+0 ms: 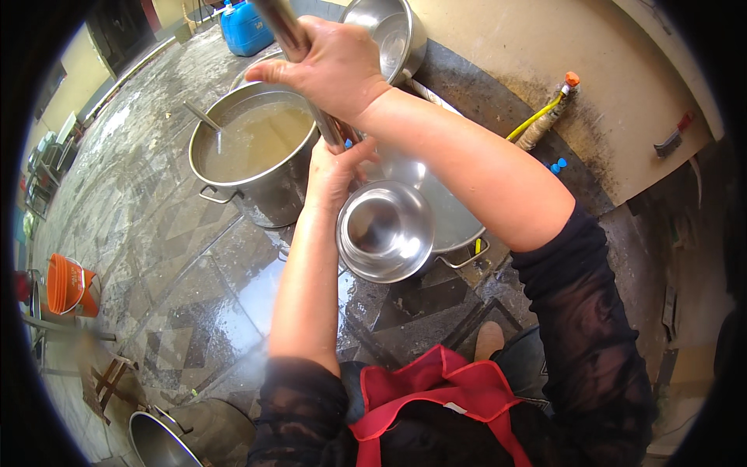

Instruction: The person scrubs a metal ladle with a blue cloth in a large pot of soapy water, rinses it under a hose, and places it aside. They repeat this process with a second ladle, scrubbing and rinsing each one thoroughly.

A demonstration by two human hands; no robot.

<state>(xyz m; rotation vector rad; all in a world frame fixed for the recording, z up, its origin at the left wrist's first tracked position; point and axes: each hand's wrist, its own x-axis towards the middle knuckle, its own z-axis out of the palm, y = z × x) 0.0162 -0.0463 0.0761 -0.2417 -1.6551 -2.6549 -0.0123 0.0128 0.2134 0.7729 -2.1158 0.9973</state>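
My right hand point(332, 64) is wrapped around the upper part of a long, thick metal handle point(286, 26). Lower down, my left hand point(335, 169) grips the same handle. Just beside the left hand is a round, shiny steel ladle bowl point(385, 232), seen from above; its join to the handle is partly hidden. Behind the bowl stands a wide metal pot point(461, 260) with cloudy liquid, partly covered by my right forearm. To the left, a tall stockpot point(268, 195) holds cloudy yellowish liquid, and a metal utensil handle point(201, 115) sticks out of it.
A large steel basin point(417, 46) tilts near the wall, with a blue jerrycan point(245, 32) farther back. A yellow hose point(534, 119) and blue tap point(558, 166) are at right. Left are an orange bucket point(73, 286), a wooden stool point(111, 379) and a pot on its side point(216, 426). The floor tiles point(204, 303) look wet.
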